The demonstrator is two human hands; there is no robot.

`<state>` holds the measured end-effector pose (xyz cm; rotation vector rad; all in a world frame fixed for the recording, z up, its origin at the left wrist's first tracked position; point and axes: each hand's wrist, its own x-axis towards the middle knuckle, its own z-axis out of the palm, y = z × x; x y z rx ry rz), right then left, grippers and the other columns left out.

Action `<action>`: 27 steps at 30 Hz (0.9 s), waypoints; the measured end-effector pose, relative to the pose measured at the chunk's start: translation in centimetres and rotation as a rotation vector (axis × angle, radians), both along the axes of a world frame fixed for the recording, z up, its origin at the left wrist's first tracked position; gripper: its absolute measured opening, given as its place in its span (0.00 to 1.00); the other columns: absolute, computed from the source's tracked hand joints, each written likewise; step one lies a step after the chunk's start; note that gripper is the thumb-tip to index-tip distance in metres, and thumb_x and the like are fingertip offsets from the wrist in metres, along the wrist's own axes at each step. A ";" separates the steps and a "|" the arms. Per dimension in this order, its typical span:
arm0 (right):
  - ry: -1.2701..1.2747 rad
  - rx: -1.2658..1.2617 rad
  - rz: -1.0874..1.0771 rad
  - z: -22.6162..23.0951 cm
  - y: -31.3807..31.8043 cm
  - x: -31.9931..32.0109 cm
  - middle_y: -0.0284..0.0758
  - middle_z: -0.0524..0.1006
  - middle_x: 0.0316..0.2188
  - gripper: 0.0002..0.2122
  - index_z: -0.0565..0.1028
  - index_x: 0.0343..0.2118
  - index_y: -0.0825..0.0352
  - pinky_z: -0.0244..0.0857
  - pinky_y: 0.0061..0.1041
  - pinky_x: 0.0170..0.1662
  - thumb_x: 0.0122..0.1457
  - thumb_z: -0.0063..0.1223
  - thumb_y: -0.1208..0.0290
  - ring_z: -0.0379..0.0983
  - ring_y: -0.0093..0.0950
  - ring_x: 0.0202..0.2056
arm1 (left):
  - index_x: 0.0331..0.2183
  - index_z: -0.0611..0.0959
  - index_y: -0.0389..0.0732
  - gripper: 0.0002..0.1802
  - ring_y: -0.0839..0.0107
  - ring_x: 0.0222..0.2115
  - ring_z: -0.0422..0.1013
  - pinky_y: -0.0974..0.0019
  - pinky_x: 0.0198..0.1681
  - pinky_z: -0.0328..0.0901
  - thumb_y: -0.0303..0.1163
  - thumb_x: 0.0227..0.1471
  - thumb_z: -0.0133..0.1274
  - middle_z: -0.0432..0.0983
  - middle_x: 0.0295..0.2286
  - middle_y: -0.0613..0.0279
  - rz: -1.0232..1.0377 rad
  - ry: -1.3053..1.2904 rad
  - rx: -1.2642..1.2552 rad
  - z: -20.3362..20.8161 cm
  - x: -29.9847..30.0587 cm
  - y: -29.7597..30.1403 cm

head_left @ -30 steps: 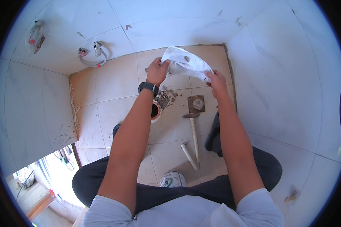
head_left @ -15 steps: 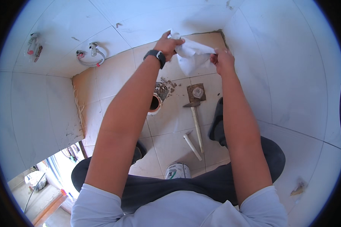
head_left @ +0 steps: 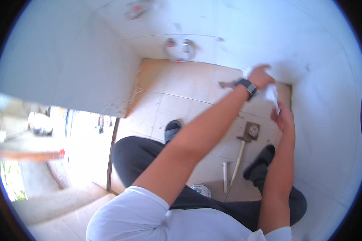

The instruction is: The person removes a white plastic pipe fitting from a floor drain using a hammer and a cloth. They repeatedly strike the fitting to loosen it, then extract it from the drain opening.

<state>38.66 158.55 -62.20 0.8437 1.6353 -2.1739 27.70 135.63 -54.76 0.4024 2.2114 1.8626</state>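
Observation:
A thin white sheet point(head_left: 272, 94), cloth or plastic I cannot tell, hangs bunched between my hands over the far right of the tiled floor. My left hand point(head_left: 262, 78), with a dark watch on its wrist, is closed on the upper part, somewhat smeared by motion. Lower and to the right, my right hand point(head_left: 284, 117) pinches the sheet's lower end. Below them on the floor lies a hammer point(head_left: 239, 160), its head against a small brown square plate point(head_left: 247, 127) with a pale round lump point(head_left: 254, 130) on it. My left forearm hides part of the floor.
A short white stick point(head_left: 225, 177) lies beside the hammer handle. A round bucket point(head_left: 201, 190) stands between my legs. On the far wall is a metal valve point(head_left: 186, 45) with a looped hose. White walls close in right and far; a bright doorway point(head_left: 86, 140) opens at left.
The view has swung left, so the scene sits further right. The sheet, spread wide between my hands before, is now narrower and bunched, with my right hand below my left.

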 end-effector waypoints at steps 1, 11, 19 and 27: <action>-0.103 0.290 0.225 -0.9 -0.7 1.1 0.32 0.73 0.29 0.14 0.73 0.44 0.61 0.71 0.36 0.35 0.64 0.45 0.57 0.74 0.30 0.32 | 0.54 0.76 0.33 0.41 0.63 0.39 0.77 0.62 0.45 0.72 0.35 0.35 0.67 0.80 0.39 0.41 0.023 -0.009 -0.047 0.4 1.5 -0.6; -0.297 -0.300 0.287 -4.5 -11.7 10.1 0.46 0.59 0.64 0.39 0.48 0.70 0.57 0.55 0.57 0.61 0.63 0.41 0.40 0.57 0.47 0.63 | 0.33 0.88 0.38 0.19 0.51 0.36 0.80 0.58 0.44 0.74 0.26 0.35 0.51 0.83 0.32 0.48 0.015 0.146 -0.520 5.2 10.7 -9.1; -0.160 -0.971 0.227 3.3 -22.6 14.6 0.41 0.46 0.72 0.44 0.42 0.71 0.60 0.27 0.63 0.68 0.61 0.28 0.31 0.37 0.44 0.72 | 0.40 0.87 0.43 0.24 0.54 0.49 0.75 0.42 0.57 0.65 0.24 0.34 0.56 0.81 0.43 0.53 -0.100 0.073 -0.620 8.2 15.5 -16.3; 0.179 -0.742 0.575 4.8 -25.3 12.3 0.39 0.63 0.64 0.31 0.58 0.65 0.64 0.49 0.46 0.67 0.67 0.36 0.46 0.58 0.39 0.65 | 0.31 0.88 0.36 0.14 0.52 0.38 0.80 0.57 0.44 0.73 0.31 0.38 0.61 0.83 0.32 0.47 -0.150 0.165 -0.830 9.2 18.6 -20.7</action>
